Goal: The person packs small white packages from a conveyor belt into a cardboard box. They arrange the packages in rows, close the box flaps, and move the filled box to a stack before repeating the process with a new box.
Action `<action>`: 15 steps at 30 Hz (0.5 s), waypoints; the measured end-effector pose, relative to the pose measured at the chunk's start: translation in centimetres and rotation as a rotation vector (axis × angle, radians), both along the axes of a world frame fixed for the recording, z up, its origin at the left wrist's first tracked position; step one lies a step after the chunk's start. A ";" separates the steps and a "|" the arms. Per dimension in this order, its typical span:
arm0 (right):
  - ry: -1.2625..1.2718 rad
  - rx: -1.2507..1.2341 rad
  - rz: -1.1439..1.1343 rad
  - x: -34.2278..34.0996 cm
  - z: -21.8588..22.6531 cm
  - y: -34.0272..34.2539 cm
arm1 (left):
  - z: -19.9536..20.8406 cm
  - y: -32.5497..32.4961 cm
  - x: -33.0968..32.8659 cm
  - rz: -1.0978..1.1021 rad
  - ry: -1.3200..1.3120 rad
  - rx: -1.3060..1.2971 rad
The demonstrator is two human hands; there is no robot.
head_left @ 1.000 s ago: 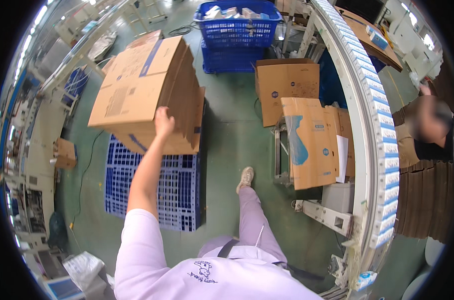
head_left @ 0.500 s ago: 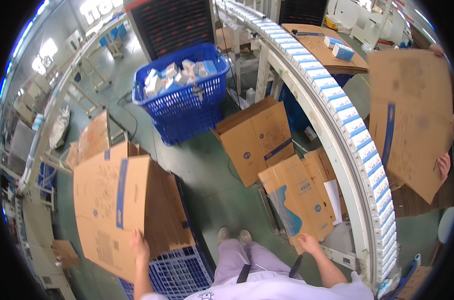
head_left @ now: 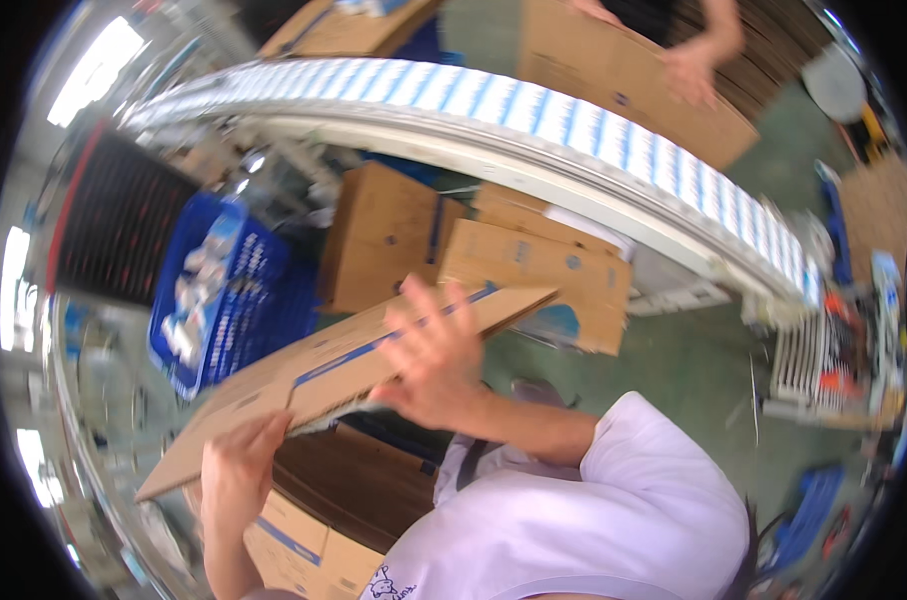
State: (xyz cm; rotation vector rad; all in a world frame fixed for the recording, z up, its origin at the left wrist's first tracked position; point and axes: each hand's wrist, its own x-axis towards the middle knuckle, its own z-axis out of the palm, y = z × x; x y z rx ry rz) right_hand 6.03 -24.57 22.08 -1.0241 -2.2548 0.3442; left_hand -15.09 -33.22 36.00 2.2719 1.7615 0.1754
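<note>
Basket (head_left: 242,300), blue, filled with small boxes, stands beyond the carton. Your left hand (head_left: 236,465) grips the near edge of the flat carton (head_left: 319,354), which is tilted above the stack (head_left: 359,482). Judgement: light for its breadth, stiff in plane, apt to bend at creases; smooth faces may slide. Take it by opposite edges, clear of the flap slit. Your right hand (head_left: 434,362) is unclenched, fingers spread over the carton's right part; contact unclear.

At lower left, the left hand (head_left: 239,462) grips a carton (head_left: 264,385); near the centre, the right hand (head_left: 436,362) is spread over it. A conveyor (head_left: 574,195) crosses the upper part.
</note>
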 end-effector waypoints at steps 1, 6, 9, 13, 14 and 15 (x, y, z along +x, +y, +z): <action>0.093 0.150 -0.199 2.1 0.3 1.7 | -2.0 3.3 0.9 -0.115 -0.090 0.072; 0.214 0.269 -1.109 16.3 0.9 6.1 | -7.0 15.3 13.3 -0.575 -0.308 -0.047; 0.847 0.147 -0.935 20.5 -3.7 5.7 | -10.5 19.9 17.0 -0.812 -0.476 -0.500; 0.701 0.136 -0.944 22.3 -5.1 5.2 | -10.8 24.8 18.3 -0.794 -0.627 -1.233; 0.728 0.109 -0.928 22.1 -4.8 4.8 | -11.4 25.3 17.8 -0.793 -0.635 -1.168; 0.810 0.124 -0.849 22.2 -4.6 5.0 | -11.0 25.5 17.4 -0.701 -0.574 -0.919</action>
